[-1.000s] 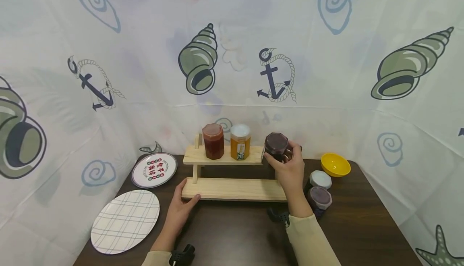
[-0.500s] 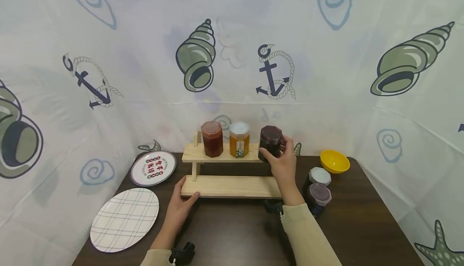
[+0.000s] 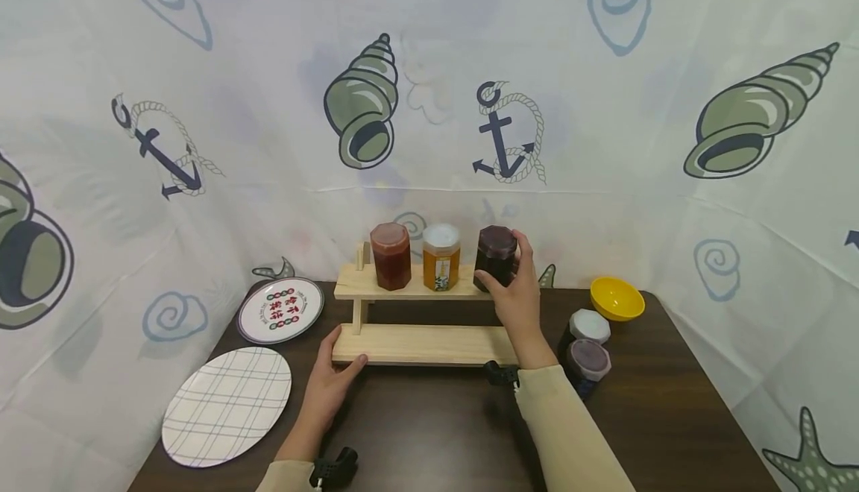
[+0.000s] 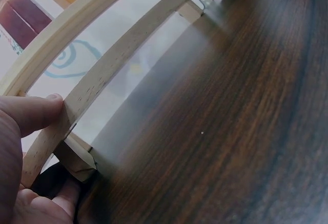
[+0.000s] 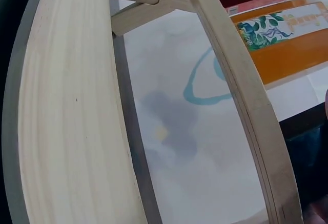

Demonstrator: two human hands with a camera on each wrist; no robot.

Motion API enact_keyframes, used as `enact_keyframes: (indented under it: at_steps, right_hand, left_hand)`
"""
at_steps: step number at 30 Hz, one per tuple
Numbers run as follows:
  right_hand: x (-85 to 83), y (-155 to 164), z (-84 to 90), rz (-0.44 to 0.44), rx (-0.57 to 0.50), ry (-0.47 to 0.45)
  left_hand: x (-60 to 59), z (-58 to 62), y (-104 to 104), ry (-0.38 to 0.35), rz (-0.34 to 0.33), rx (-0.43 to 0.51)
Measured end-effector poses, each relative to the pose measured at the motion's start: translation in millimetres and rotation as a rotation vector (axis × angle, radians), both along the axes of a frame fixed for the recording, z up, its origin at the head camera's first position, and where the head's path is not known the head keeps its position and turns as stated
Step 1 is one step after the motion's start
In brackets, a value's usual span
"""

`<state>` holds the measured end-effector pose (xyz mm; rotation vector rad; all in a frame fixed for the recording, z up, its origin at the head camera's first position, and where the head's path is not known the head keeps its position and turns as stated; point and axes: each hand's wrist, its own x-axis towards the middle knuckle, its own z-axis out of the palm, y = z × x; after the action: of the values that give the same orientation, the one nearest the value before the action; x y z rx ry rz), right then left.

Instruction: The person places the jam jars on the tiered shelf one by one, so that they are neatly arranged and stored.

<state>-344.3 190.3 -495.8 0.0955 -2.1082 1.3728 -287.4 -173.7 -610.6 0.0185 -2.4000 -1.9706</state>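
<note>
My right grip [image 3: 520, 306] is closed around a dark jar [image 3: 494, 257], thumb across its front and fingers wrapped round its right side. The jar stands upright at the right end of the upper tier of a wooden rack [image 3: 429, 344]. Its body is faceted and nearly black, with a flat, many-sided lid of deep purplish brown. My thumb covers part of its lower edge, so I cannot tell whether it touches the board. To its left, slightly apart, stands an amber jar [image 3: 441, 261] with a white lid and a leafy label, then a red jar [image 3: 391, 257]. My left grip [image 3: 329, 388] holds the left end of the rack's lower board, thumb on its front edge, above the dark brown desk [image 3: 429, 432].
</note>
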Motion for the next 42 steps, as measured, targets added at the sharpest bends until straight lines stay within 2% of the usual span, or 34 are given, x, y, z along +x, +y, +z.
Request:
enact_keyframes:
  at_steps: [3,10,16,26,30,35,42]
  right_hand:
    - [-1.1,2.2,0.6,0.018,-0.010,-0.035]
    - [3.4,7.5,9.5,0.120,-0.123,-0.173]
    - [3.9,7.9,9.1,0.104,-0.118,-0.237]
    - [2.5,-1.2,10.2,0.021,-0.110,-0.204]
    - [5.0,-3.4,13.7,0.019,-0.088,-0.241]
    - [21.1,-1.6,29.3,0.033,-0.074,-0.294]
    - [70.7,15.3,71.7,0.079,-0.056,-0.313]
  left_hand:
    - [0.3,0.0,-0.2,-0.004,-0.002,0.004]
    - [0.1,-0.8,-0.7,0.005,-0.005,0.013]
    - [1.6,-1.8,-1.7,0.004,-0.007,0.008]
    - [-0.1,-1.0,-1.0,0.003,-0.008,0.001]
    - [-1.8,-2.2,0.8,0.008,-0.002,0.007]
    - [-2.8,-1.4,-0.1,0.001,-0.007,-0.001]
    - [-2.5,-1.7,-0.6,-0.007,-0.006,0.007]
